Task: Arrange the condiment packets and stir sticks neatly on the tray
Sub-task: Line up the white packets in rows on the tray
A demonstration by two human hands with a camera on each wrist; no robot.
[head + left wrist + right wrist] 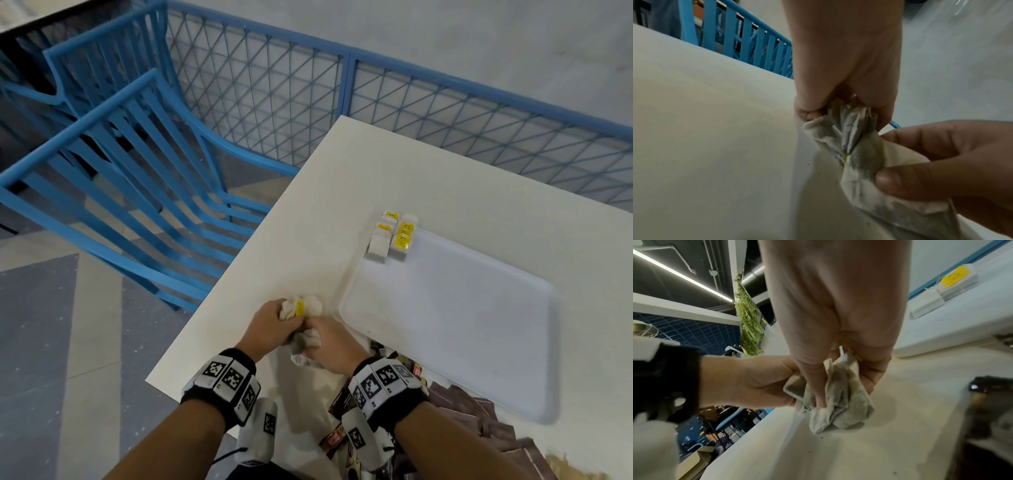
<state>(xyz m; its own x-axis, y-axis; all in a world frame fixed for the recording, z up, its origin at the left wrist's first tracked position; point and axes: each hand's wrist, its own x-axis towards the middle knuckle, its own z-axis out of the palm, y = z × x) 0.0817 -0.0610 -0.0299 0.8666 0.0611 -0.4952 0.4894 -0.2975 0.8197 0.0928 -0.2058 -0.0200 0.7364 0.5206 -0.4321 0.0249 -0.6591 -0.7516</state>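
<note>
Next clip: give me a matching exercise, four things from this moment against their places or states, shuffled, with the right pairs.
Things
1. left hand
2. white tray
3. row of yellow-tagged tea bags
4. dark brown packets

Places or states
A. lined up at the tray's far corner
B. heaped on the table's near side, beside the right wrist
C. gripping crumpled tea bags together with the right hand
D. lying flat, middle bare

Pairs: 1-C, 2-D, 3-A, 4-B
</note>
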